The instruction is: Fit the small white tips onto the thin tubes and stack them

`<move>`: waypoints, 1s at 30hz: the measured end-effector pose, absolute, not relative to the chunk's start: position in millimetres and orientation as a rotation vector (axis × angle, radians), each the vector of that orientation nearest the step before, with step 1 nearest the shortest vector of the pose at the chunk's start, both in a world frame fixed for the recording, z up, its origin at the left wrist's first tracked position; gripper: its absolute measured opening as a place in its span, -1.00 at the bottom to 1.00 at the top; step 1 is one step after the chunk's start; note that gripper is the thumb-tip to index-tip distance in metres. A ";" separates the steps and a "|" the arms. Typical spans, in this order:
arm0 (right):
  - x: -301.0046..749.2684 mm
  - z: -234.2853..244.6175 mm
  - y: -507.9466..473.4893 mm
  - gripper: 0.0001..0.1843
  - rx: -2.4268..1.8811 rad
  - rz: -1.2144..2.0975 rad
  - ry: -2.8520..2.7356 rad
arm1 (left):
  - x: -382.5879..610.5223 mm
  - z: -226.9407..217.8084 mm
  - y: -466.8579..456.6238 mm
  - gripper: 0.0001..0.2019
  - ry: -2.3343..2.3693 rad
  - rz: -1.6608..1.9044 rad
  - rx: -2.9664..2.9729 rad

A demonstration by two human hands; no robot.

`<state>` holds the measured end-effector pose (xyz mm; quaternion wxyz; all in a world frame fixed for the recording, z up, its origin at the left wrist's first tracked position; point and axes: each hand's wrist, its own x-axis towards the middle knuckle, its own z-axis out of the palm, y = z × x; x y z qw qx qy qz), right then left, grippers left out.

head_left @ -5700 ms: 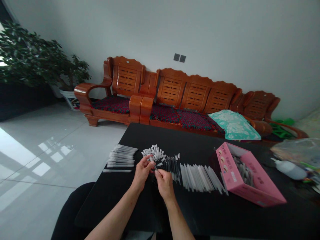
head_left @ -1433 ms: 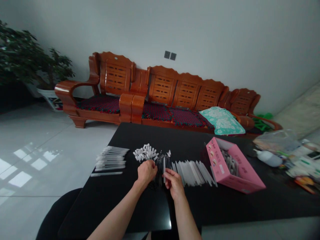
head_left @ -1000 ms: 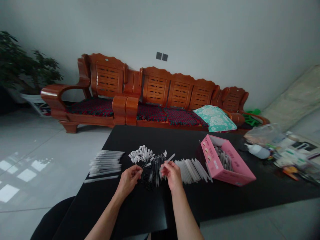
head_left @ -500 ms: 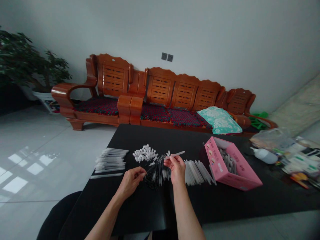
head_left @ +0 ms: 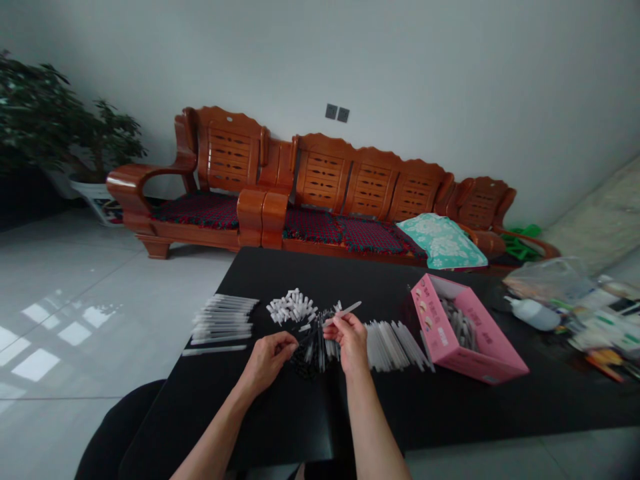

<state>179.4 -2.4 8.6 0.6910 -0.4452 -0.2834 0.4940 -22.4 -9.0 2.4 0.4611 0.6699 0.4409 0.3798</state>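
My right hand [head_left: 353,339] is closed, thumb against fingers, on a slim translucent tube [head_left: 350,309] like a pen barrel, which slants up to the right. To its left, my left hand [head_left: 273,359] is pinched shut beside a heap of small black pieces [head_left: 304,363]; what sits between its fingertips is too small to make out. Thin dark-tipped rods like pen refills [head_left: 316,348] lie fanned between the hands. Small white cylindrical caps [head_left: 291,307] are piled just beyond. A row of translucent tubes [head_left: 393,347] lies right of my right hand.
White filled-looking tubes [head_left: 225,320] lie in a row at the left of the black table [head_left: 280,427]. A pink box [head_left: 480,340] holding grey-white pieces stands at right. Farther right are a white bottle [head_left: 535,313] and clutter. A wooden sofa [head_left: 320,180] stands behind.
My right hand has shifted slightly left with the tube, closer to my left hand. My left hand has moved a little to the right. The view has shifted slightly.
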 end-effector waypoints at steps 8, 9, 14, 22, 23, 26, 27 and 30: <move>156.2 2.3 -8.1 -0.71 -0.949 1.394 -0.577 | 4.6 2.5 -3.5 -0.70 0.955 1.053 1.228; 153.9 2.3 -9.2 -0.73 -0.930 1.427 -0.567 | 6.6 3.2 -3.2 -0.69 0.931 1.072 1.216; 146.8 1.7 -13.8 -0.81 -0.836 1.533 -0.528 | 10.4 4.7 -2.6 -0.65 0.908 1.130 1.215; 147.7 -5.8 -15.1 -0.92 -0.791 1.643 -0.330 | 7.4 5.8 0.2 -0.67 0.910 1.229 1.381; 150.4 -6.2 -15.3 -0.96 -0.801 1.642 -0.279 | 5.3 5.6 2.1 -0.68 0.928 1.229 1.383; 161.5 -6.2 -16.6 -0.88 -0.827 1.590 -0.109 | -3.8 0.2 11.1 -0.69 1.084 1.250 1.354; 165.3 -5.8 -17.3 -0.84 -0.827 1.566 -0.067 | -7.2 -3.5 14.8 -0.71 1.164 1.254 1.359; 174.2 -3.7 -20.0 -0.84 -0.822 1.538 -0.043 | -15.0 -18.3 24.9 -0.80 1.351 1.194 1.449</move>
